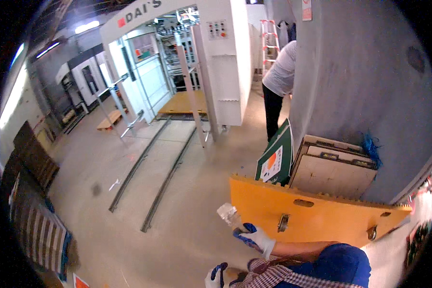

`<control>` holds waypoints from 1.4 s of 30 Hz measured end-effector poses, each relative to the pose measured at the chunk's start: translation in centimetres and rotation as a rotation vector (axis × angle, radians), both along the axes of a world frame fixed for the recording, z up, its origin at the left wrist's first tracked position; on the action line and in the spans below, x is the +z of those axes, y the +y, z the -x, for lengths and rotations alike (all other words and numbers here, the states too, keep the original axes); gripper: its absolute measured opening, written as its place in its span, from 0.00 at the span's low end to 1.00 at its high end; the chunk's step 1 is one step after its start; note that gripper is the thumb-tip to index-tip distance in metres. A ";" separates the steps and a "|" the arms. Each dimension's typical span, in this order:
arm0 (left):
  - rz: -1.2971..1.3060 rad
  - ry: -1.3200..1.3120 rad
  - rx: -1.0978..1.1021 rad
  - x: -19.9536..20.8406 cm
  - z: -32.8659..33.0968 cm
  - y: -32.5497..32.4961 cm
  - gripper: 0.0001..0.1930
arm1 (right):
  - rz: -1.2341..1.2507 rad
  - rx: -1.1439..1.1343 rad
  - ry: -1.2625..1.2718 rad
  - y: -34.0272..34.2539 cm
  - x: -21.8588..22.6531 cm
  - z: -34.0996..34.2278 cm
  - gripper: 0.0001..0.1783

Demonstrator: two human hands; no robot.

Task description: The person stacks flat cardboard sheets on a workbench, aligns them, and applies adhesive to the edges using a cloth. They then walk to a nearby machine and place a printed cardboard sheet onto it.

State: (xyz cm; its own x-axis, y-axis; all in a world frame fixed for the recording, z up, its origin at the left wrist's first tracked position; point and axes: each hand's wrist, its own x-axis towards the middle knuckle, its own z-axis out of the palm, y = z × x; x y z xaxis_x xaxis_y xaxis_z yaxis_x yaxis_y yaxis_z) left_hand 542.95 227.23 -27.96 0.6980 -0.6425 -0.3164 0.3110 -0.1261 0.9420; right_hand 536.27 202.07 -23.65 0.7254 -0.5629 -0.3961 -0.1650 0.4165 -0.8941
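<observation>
My right hand point(255, 240), in a white glove with blue-coated fingers, is closed around the lower end of a silvery, shiny scraper-like thing point(229, 215). Its broad bright end points up and left, and its exact kind is unclear. The hand is in front of the left part of an orange board point(317, 216) that stands on edge. Down at the lower edge is my left hand point(216, 276), gloved the same way. Its fingers are loosely bent and apart, with nothing visible in them; part of it is cut off. A checked cloth point(278, 276) covers my front.
Two dark floor rails point(165, 180) lead to a large white machine point(225, 67) with a yellow platform point(182, 102). Behind the orange board lean a green sign point(278, 153) and several beige panels point(333, 170) against a grey wall point(369, 96). Beyond stands a person point(279, 77). A slatted rack point(41, 230) is at left.
</observation>
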 end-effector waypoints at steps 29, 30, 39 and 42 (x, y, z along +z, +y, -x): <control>-0.075 -0.866 -1.675 -7.0 -40.9 -52.3 0.26 | 0.139 -1.521 -0.006 -18.0 2.3 -16.7 0.09; 0.075 -0.990 -1.724 -7.6 -40.5 -55.3 0.27 | 0.296 -1.534 0.245 -18.1 0.5 -16.3 0.08; 0.076 -1.372 -1.907 -10.0 -36.6 -85.8 0.32 | -0.074 -1.833 0.230 -31.2 -0.4 -25.0 0.21; 0.251 -1.563 -1.875 -10.2 -37.2 -97.6 0.31 | -0.154 -2.126 -0.011 -37.7 3.7 -29.7 0.21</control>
State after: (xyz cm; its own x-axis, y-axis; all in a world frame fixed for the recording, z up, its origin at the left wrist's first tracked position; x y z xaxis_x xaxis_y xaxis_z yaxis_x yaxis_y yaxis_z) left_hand 580.13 129.64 -38.19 -0.8282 -0.5170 -0.2164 -0.5605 0.7658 0.3154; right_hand 565.93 164.36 -19.93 -0.8096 -0.2923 -0.5090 0.5408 -0.0347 -0.8404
